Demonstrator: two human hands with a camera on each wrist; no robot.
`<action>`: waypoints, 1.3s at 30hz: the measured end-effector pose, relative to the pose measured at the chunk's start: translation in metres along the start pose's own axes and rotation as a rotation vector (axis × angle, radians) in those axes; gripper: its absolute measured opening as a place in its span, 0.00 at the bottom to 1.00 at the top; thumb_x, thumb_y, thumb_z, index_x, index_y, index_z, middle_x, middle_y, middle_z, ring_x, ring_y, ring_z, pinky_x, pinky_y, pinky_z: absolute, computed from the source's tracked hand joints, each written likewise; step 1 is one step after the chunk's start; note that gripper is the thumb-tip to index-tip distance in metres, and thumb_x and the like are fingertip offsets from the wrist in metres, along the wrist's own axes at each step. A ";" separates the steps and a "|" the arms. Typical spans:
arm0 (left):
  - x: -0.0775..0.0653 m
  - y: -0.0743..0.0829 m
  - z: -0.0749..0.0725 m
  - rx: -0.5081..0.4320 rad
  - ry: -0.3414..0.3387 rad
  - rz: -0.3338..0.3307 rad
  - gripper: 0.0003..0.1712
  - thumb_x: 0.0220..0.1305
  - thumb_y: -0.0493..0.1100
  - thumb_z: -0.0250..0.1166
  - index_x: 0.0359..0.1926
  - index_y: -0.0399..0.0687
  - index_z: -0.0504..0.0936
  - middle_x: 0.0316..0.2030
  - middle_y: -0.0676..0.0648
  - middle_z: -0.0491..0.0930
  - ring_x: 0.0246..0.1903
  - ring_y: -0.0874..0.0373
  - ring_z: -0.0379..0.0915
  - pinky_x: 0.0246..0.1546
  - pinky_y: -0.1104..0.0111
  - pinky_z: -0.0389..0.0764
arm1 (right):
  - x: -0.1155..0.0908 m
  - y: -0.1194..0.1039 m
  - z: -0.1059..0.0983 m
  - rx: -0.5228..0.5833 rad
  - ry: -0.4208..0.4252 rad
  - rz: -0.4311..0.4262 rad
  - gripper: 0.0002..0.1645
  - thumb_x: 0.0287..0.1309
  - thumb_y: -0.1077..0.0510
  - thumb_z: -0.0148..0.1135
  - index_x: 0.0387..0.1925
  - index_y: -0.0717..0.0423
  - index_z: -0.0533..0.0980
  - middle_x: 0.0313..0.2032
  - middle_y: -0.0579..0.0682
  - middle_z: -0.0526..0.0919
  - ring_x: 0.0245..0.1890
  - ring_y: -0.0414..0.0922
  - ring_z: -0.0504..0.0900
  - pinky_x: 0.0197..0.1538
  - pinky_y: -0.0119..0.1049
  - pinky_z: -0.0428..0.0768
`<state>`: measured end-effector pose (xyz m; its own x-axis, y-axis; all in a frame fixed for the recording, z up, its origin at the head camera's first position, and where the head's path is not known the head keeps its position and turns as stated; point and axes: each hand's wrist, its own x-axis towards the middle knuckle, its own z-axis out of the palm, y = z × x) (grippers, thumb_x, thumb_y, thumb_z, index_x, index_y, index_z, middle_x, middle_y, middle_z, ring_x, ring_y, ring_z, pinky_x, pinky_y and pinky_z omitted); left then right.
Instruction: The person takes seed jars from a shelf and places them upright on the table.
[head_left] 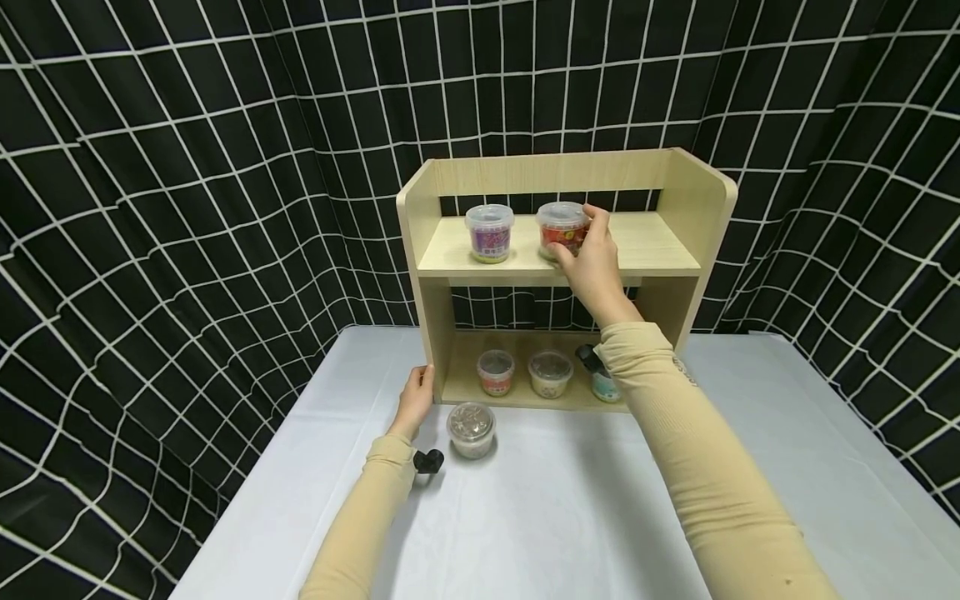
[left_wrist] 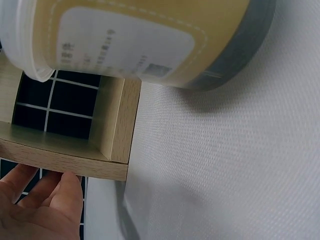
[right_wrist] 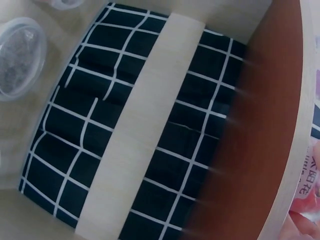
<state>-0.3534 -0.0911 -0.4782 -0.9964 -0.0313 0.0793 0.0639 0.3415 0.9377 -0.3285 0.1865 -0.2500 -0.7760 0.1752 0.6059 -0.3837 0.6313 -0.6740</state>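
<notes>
My right hand (head_left: pixel 597 260) grips a clear-lidded plastic tub with a red label (head_left: pixel 561 229) at the upper board of a small wooden shelf (head_left: pixel 641 242). Whether the tub bears on the board is hard to tell. In the right wrist view only a bit of its label (right_wrist: pixel 306 175) shows past the board edge. A purple-labelled tub (head_left: pixel 491 235) stands to its left. My left hand (head_left: pixel 414 400) touches the outer face of the shelf's left side panel, low down. In the left wrist view its fingers (left_wrist: pixel 67 195) lie against that panel, holding no tub.
On the lower board stand a pink-labelled tub (head_left: pixel 496 372), a cream tub (head_left: pixel 551 373) and a teal tub (head_left: pixel 604 387), partly behind my right sleeve. Another lidded tub (head_left: pixel 472 431) sits on the white table (head_left: pixel 517 517) before the shelf. Black gridded cloth (head_left: pixel 225 167) surrounds the table.
</notes>
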 end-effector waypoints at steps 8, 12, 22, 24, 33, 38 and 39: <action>-0.002 0.001 -0.001 -0.004 -0.025 -0.018 0.34 0.70 0.63 0.39 0.63 0.42 0.63 0.59 0.36 0.66 0.56 0.42 0.64 0.52 0.51 0.68 | -0.002 -0.002 0.001 0.037 0.040 -0.028 0.41 0.55 0.62 0.65 0.63 0.60 0.52 0.54 0.64 0.67 0.53 0.54 0.70 0.54 0.43 0.70; -0.002 0.002 -0.001 -0.008 -0.025 -0.024 0.33 0.71 0.62 0.39 0.63 0.43 0.63 0.59 0.37 0.66 0.57 0.42 0.64 0.52 0.52 0.68 | -0.004 -0.007 0.001 0.070 0.063 -0.063 0.41 0.54 0.63 0.66 0.63 0.60 0.53 0.54 0.63 0.68 0.52 0.52 0.72 0.55 0.40 0.71; -0.001 0.001 0.000 0.013 -0.011 -0.014 0.32 0.71 0.62 0.39 0.62 0.43 0.64 0.58 0.36 0.67 0.56 0.42 0.64 0.52 0.52 0.68 | -0.018 -0.020 0.005 0.163 0.084 -0.123 0.40 0.52 0.66 0.66 0.62 0.61 0.54 0.54 0.61 0.69 0.55 0.49 0.70 0.58 0.33 0.67; -0.001 0.002 0.001 0.010 -0.010 -0.012 0.32 0.71 0.62 0.40 0.62 0.43 0.64 0.58 0.37 0.67 0.57 0.42 0.63 0.52 0.52 0.68 | -0.020 -0.022 0.006 0.181 0.095 -0.140 0.40 0.52 0.66 0.67 0.62 0.61 0.55 0.54 0.61 0.70 0.55 0.49 0.71 0.57 0.33 0.67; -0.003 0.002 0.002 0.031 -0.006 -0.015 0.32 0.71 0.61 0.39 0.62 0.43 0.64 0.58 0.37 0.67 0.57 0.42 0.63 0.53 0.51 0.67 | -0.041 -0.029 0.009 0.271 0.127 -0.187 0.40 0.50 0.66 0.68 0.60 0.63 0.56 0.52 0.61 0.71 0.53 0.48 0.73 0.56 0.31 0.68; -0.002 0.005 0.000 0.050 0.008 -0.014 0.30 0.72 0.60 0.40 0.61 0.43 0.65 0.58 0.37 0.68 0.56 0.42 0.64 0.53 0.52 0.67 | -0.057 -0.025 0.012 0.346 0.165 -0.207 0.39 0.49 0.65 0.69 0.59 0.65 0.57 0.51 0.60 0.72 0.51 0.48 0.74 0.55 0.32 0.70; -0.002 0.005 0.000 0.051 0.010 -0.014 0.30 0.72 0.59 0.40 0.61 0.42 0.65 0.58 0.37 0.68 0.56 0.42 0.64 0.53 0.52 0.67 | -0.061 -0.024 0.013 0.356 0.167 -0.212 0.39 0.49 0.64 0.69 0.59 0.65 0.57 0.51 0.60 0.72 0.51 0.48 0.75 0.55 0.32 0.70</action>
<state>-0.3508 -0.0894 -0.4734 -0.9965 -0.0456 0.0699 0.0468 0.3884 0.9203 -0.2783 0.1507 -0.2761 -0.5814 0.2076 0.7867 -0.6970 0.3717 -0.6133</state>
